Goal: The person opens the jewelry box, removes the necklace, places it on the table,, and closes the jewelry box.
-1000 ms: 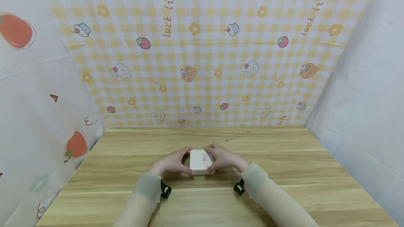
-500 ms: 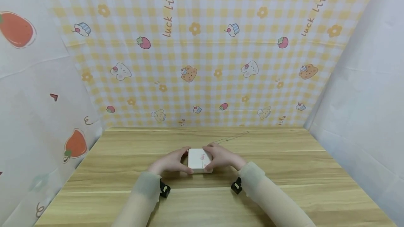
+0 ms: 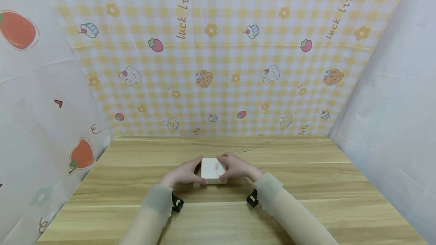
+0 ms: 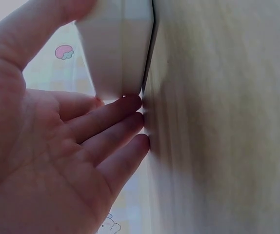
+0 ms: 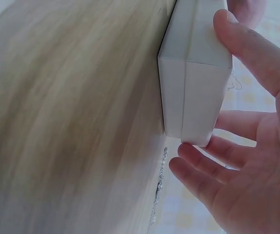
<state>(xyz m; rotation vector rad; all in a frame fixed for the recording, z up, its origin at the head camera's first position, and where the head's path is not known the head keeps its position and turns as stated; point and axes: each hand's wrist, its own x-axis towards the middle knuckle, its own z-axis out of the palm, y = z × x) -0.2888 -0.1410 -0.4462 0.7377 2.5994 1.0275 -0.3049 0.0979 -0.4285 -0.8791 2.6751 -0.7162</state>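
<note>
A small square white box (image 3: 208, 167) with a pink flower print on top lies flat on the wooden table. My left hand (image 3: 185, 172) grips its left side, thumb at the near corner and fingers at the far one. From the right, my right hand (image 3: 240, 167) holds it the same way. A seam runs around the side of the box (image 5: 198, 102) in the right wrist view, marking a lid over a base. Behind the right hand a thin chain necklace (image 3: 245, 151) lies stretched out, its near end hidden by that hand.
The wooden table (image 3: 306, 184) ends at a yellow checked cloth backdrop (image 3: 218, 97). White cloth walls stand on the left (image 3: 44, 86) and right (image 3: 391, 97).
Both hands and the box have shifted slightly to the left and away from the person. The grip looks the same, and the necklace stays in place.
</note>
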